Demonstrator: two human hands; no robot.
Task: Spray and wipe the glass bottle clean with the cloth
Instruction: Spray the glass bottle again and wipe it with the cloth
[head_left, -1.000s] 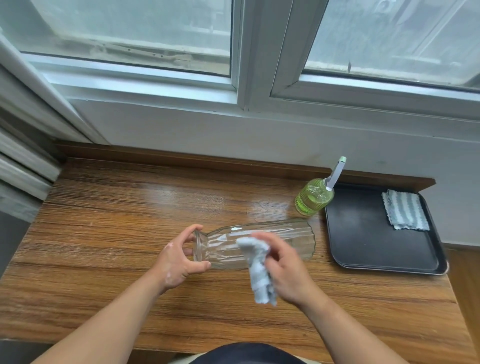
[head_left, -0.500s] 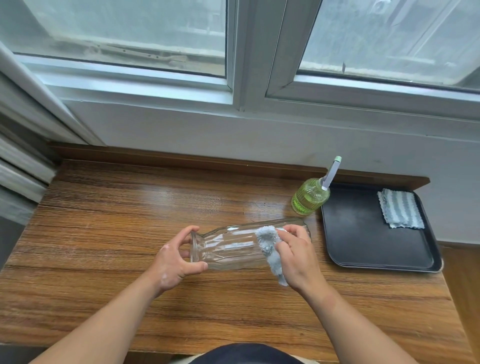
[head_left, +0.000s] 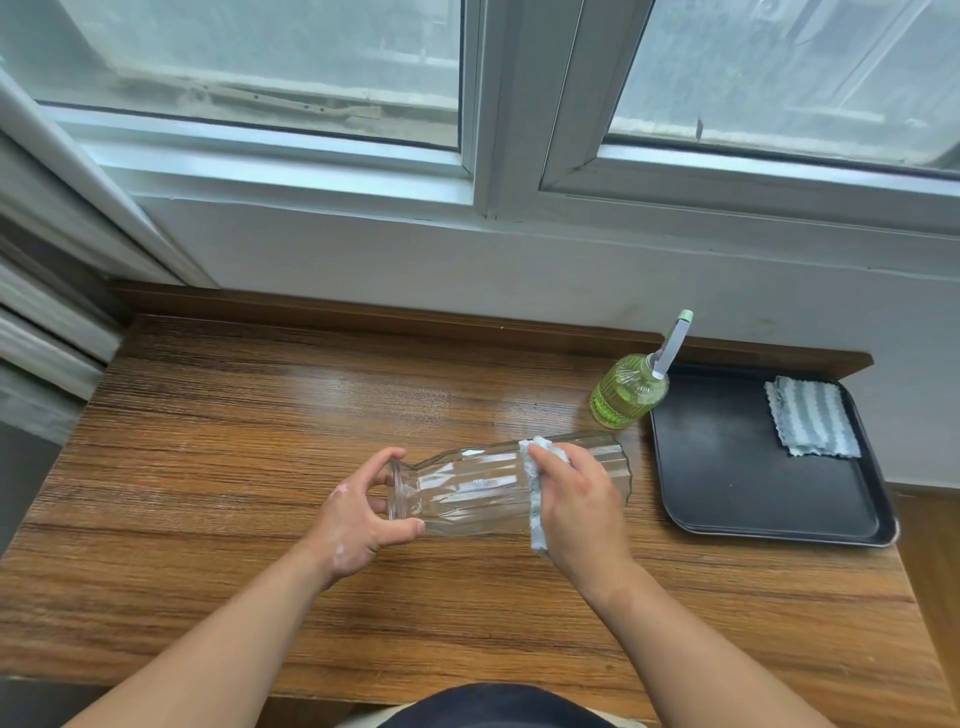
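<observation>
First: Since a second ago the right hand (head_left: 582, 509) has carried the bunched pale grey cloth (head_left: 535, 499) from the middle of the clear ribbed glass bottle (head_left: 467, 488) toward its base. Its fingers now curl over the cloth and press it to the glass.

Second: And the left hand (head_left: 358, 525)?

First: Thumb and fingers curl round the neck, keeping the bottle on its side over the brown wooden table (head_left: 260, 441). Whether it touches the wood I cannot tell.

Second: I'd turn the neck slowly while the cloth runs along the ribs, so no groove gets missed.

First: Behind, a green ribbed spray bottle (head_left: 626, 389) stands just beside a black tray (head_left: 727, 467) that bears a folded striped cloth (head_left: 810, 423). All of it sits below a grey-framed window (head_left: 260, 62).
</observation>
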